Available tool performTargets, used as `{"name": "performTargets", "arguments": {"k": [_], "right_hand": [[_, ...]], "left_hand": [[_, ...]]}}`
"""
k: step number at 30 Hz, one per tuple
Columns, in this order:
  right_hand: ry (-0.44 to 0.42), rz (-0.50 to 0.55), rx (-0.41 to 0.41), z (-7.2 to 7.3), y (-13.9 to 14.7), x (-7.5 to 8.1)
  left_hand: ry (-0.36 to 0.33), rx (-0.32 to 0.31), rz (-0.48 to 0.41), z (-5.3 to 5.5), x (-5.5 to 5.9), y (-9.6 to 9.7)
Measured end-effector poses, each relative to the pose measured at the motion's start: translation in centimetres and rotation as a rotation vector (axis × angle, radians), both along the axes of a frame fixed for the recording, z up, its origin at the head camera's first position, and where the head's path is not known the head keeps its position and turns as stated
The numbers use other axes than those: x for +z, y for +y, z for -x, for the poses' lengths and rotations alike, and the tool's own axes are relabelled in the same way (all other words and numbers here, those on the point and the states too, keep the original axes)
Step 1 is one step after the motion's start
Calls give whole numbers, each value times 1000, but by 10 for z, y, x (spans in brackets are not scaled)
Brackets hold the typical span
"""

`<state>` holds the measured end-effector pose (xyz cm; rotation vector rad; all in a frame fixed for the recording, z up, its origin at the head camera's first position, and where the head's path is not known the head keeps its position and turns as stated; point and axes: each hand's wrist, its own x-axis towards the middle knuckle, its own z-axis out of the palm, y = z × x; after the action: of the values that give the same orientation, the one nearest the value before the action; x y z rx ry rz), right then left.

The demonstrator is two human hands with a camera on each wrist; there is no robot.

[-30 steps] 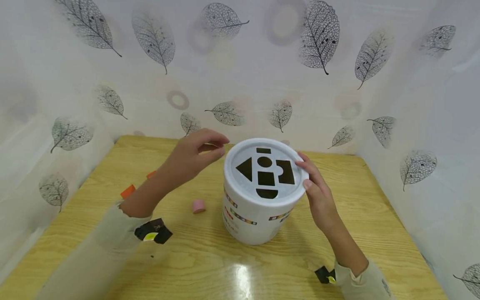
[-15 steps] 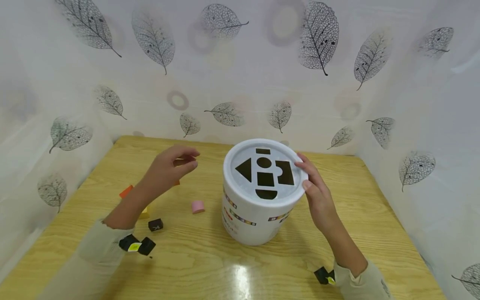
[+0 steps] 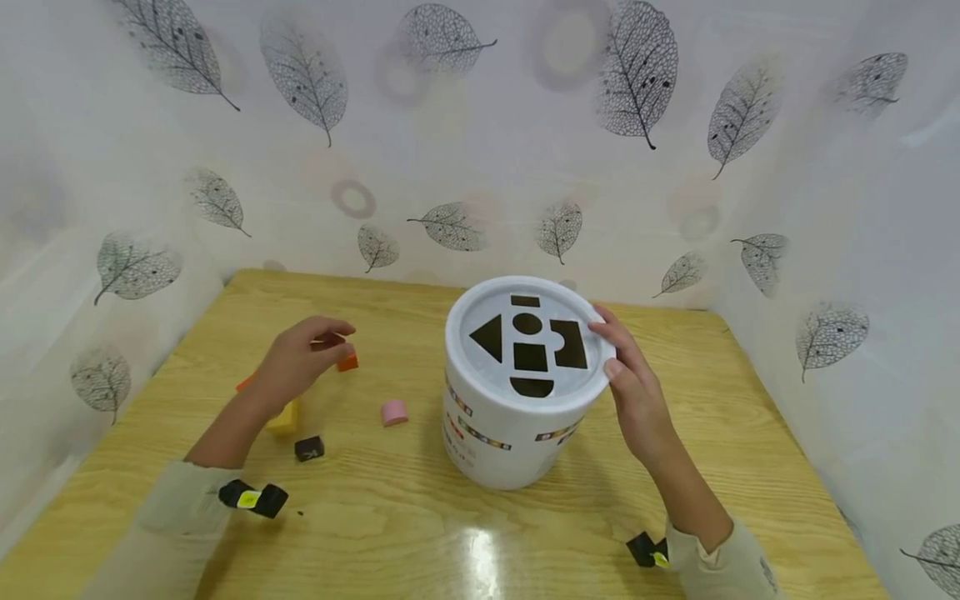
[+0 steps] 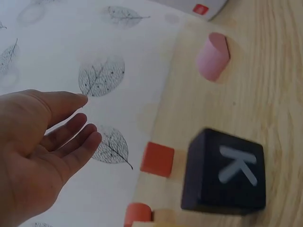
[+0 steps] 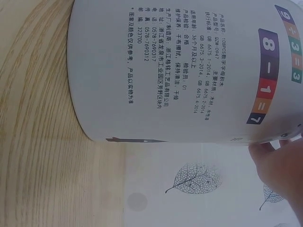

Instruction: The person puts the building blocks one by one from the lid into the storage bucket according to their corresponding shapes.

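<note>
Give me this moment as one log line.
left hand: empty, near orange block | right hand: touches white bucket at top edge | bucket: upright, lid on | table: pink block, yellow block, black block

The tub (image 3: 495,454) is set on the table (image 3: 570,533) and is held at its top right by the right hand (image 3: 637,392). Left of it, five blocks are spread out. The closest block (image 3: 393,413) is found nearby. Farther left, the front block (image 3: 309,449) is seen, with the middle block (image 3: 284,418) behind it. The back block (image 3: 348,362) is partly hidden by the left hand (image 3: 296,354), the far-left block (image 3: 245,384) by the arm (image 3: 232,429).
</note>
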<state>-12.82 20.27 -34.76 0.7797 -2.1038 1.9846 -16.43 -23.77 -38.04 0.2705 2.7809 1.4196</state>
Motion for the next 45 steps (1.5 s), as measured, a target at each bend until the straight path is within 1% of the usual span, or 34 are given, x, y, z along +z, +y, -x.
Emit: {"name": "performTargets", "arguments": {"k": [3,6,10,12,19,22,28,34,39,45], "right_hand": [[-2,8,-4,0,1,0],[-6,9,-11,0,2,1],[-4,16,-12,0,3,1],[-6,18,-9,0,4,2],[-22,11,-17,0,3,3],[-26,13,-20,0,2,3],[-28,2,-27,0,1,1],[-29,8,-22,1,1,0],[-30,8,-20,1,1,-1],[-25,8,-18,1,1,-2]], "left_hand": [[-17,7,18,2,-6,-5],[-30,8,42,6,-13,-9],[-48,-3,53,12,-21,-15],[-57,-6,56,13,-23,-16],[-89,-3,56,19,-34,-18],[-91,-11,78,24,-38,-17],[-81,-1,155,28,-41,-14],[-74,8,180,31,-44,-14],[-68,-6,200,34,-48,-13],[-98,-9,192,35,-48,-12]]}}
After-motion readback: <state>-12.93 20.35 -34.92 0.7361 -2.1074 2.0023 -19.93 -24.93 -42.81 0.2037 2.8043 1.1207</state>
